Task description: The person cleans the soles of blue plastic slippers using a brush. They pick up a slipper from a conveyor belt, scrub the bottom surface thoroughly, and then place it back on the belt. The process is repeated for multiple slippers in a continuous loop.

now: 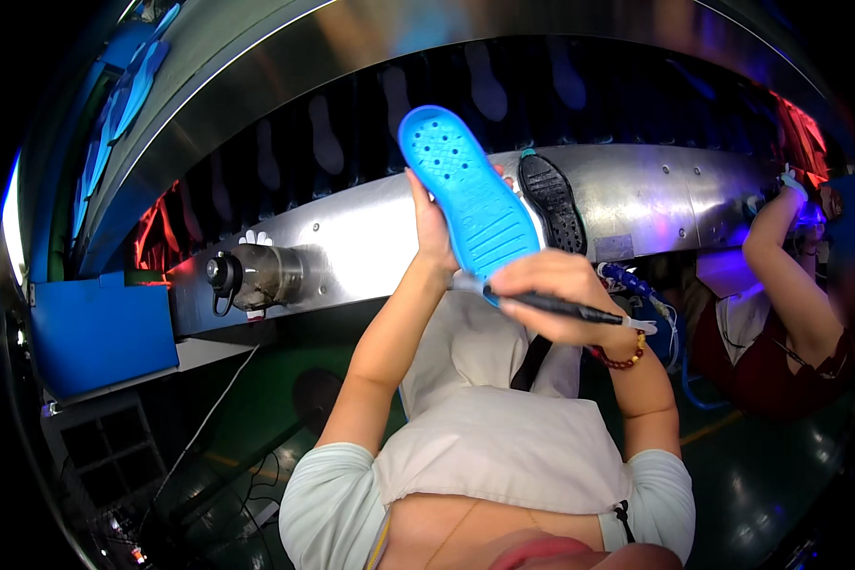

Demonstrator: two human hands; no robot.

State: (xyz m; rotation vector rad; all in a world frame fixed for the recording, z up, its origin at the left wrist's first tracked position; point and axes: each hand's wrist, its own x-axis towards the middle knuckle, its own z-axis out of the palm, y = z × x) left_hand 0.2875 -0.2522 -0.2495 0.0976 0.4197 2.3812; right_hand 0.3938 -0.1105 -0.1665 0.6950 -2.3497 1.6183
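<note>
A bright blue shoe sole is held up, tilted, over the metal ledge, its holed and ribbed face toward me. My left hand grips it along its left edge, with fingertips showing past the right edge. In my right hand is a slim black-handled tool, its pale tip pointing left by the sole's lower end. I cannot tell the tool's exact kind, nor whether the tip touches the sole. Just right of the blue sole, a black shoe sole lies on the ledge.
Beyond the metal ledge, a dark belt carries several soles. A dark bottle lies at left near a white glove; a blue box stands farther left. At right, a co-worker's arm reaches toward the red-lit opening.
</note>
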